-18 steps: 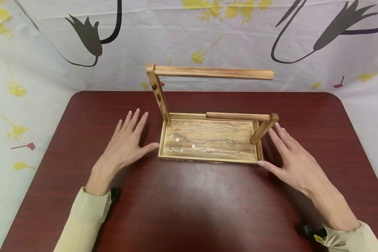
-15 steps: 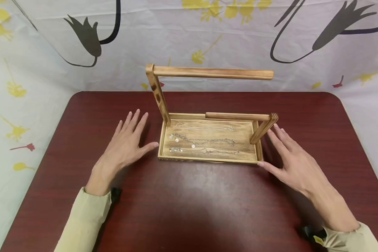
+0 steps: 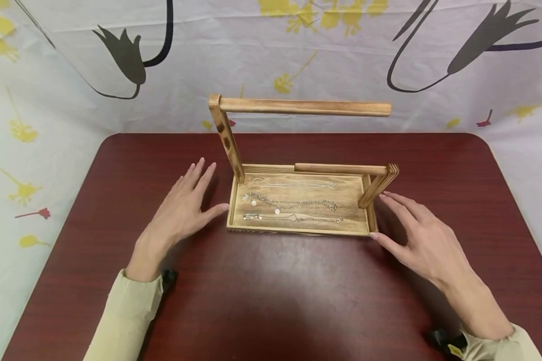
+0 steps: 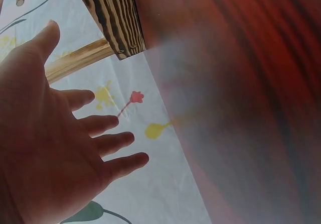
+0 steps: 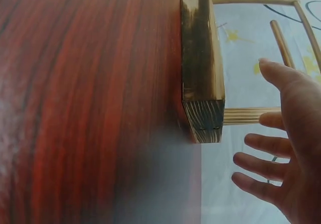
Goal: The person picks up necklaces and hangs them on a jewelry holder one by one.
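Observation:
A wooden jewelry stand with a shallow tray base rests on the table. A tall post at its left end bears a long bar, and a short post at the right bears a lower one. Three thin chains lie lengthwise in the tray: a fine back chain, a middle chain with small charms and a front chain. Beside the left end is my left hand, fingers spread, thumb near the edge. My right hand flanks the right end, thumb by the front corner. Contact cannot be told.
The dark red table has rounded far corners. Behind it and at both sides hangs a white cloth printed with flowers. Black wrist straps show at the sleeve cuffs.
My right fingers have drawn back slightly toward me along the short post. The left hand has shifted a little to the right. The stand and chains stay in place.

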A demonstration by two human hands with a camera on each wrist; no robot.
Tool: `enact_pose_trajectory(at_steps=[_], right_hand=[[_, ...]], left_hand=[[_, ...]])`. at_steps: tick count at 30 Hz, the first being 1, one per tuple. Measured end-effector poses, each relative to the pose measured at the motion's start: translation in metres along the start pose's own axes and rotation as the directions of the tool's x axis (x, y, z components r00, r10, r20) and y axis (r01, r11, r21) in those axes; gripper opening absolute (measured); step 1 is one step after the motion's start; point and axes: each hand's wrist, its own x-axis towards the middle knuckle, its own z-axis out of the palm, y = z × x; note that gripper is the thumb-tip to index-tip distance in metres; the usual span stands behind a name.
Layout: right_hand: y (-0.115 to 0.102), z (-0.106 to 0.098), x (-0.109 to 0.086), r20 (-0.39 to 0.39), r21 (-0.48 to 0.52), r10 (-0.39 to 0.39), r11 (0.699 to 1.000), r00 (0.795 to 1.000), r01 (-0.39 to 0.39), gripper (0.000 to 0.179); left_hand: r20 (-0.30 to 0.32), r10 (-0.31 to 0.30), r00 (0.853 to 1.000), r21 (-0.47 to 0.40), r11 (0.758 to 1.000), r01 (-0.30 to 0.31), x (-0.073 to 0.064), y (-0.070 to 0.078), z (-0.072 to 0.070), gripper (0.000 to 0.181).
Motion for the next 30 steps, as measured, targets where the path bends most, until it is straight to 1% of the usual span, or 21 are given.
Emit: enact_pose_trajectory(at_steps=[4,7,12,16,20,23,27,30], right_hand=[[-0.002,-0.001,0.001,0.003,0.003,-0.014,1.000,1.000,0.014,0.074],[-0.003,-0.002,0.002,0.005,0.004,-0.025,1.000,1.000,0.025,0.072],[-0.006,-0.003,0.005,-0.002,0.008,-0.044,0.999,0.999,0.044,0.069],[-0.008,-0.003,0.007,-0.056,0.000,-0.077,0.997,0.995,0.077,0.064],[-0.011,-0.002,0.010,-0.108,0.007,-0.104,0.994,0.989,0.106,0.062],[-0.014,0.000,0.013,-0.100,0.021,-0.114,0.993,0.988,0.117,0.059],[-0.017,0.003,0.017,-0.081,0.033,-0.129,0.991,0.988,0.132,0.056],[-0.019,0.005,0.019,-0.073,0.042,-0.132,0.990,0.989,0.135,0.055]], left_hand=[[-0.010,0.001,1.000,-0.034,0.999,-0.001,0.002,0.001,0.000,0.097],[-0.009,0.005,1.000,-0.081,0.997,-0.006,0.003,0.004,0.001,0.093],[0.012,0.010,1.000,-0.149,0.989,-0.009,0.005,0.007,0.000,0.086],[0.016,0.006,1.000,-0.166,0.986,-0.003,0.010,0.007,0.000,0.085],[-0.014,0.026,1.000,-0.171,0.985,-0.028,0.016,0.006,-0.001,0.085],[-0.034,0.041,0.999,-0.171,0.984,-0.046,0.018,0.004,-0.002,0.082],[-0.041,0.056,0.998,-0.181,0.982,-0.062,0.021,0.002,-0.002,0.078],[-0.055,0.082,0.995,-0.192,0.977,-0.091,0.023,0.002,-0.003,0.073]])
